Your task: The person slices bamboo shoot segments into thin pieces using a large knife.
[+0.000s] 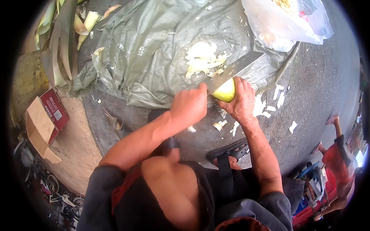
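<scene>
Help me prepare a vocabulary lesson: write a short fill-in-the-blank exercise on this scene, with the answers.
1. The left hand grips the handle of a ____.
2. The ____ hand holds the green piece.
3. Of the picture's top and bottom edges, the plastic bag lies nearer the ____ one.
4. The red box bears a square ____ code.

Missing words: knife; right; top; QR.
</scene>
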`<state>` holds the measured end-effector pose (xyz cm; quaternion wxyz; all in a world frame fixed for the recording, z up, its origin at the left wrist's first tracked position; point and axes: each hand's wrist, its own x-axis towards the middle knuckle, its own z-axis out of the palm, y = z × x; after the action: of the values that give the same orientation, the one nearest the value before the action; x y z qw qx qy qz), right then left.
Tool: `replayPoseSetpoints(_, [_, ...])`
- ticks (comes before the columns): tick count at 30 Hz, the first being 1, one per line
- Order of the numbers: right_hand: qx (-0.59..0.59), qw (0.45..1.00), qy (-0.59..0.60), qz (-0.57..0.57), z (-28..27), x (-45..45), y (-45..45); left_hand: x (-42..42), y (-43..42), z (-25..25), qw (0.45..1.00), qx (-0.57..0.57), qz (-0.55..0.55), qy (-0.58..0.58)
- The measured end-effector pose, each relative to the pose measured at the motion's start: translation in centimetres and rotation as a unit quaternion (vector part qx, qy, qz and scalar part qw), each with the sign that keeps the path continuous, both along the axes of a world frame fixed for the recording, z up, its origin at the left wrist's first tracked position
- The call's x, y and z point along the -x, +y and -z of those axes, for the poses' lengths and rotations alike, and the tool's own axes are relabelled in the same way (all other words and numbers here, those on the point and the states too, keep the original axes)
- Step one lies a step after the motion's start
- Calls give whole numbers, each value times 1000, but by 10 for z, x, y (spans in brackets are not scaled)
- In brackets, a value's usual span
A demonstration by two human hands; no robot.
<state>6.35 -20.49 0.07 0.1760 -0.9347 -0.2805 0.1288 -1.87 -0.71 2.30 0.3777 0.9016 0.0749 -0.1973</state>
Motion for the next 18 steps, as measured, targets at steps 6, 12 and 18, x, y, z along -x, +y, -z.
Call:
replayPoseSetpoints(6, [-26, 997, -47, -58, 3, 11, -9, -25, 5, 19, 999, 5, -4, 41])
replayPoseSetpoints(12, [50, 993, 93, -45, -23, -9, -6, 3, 17, 17, 993, 52, -97, -40])
replayPoseSetpoints(18, [28, 988, 149, -6, -17, -17, -12, 50, 32, -19, 1000, 23, -10, -7])
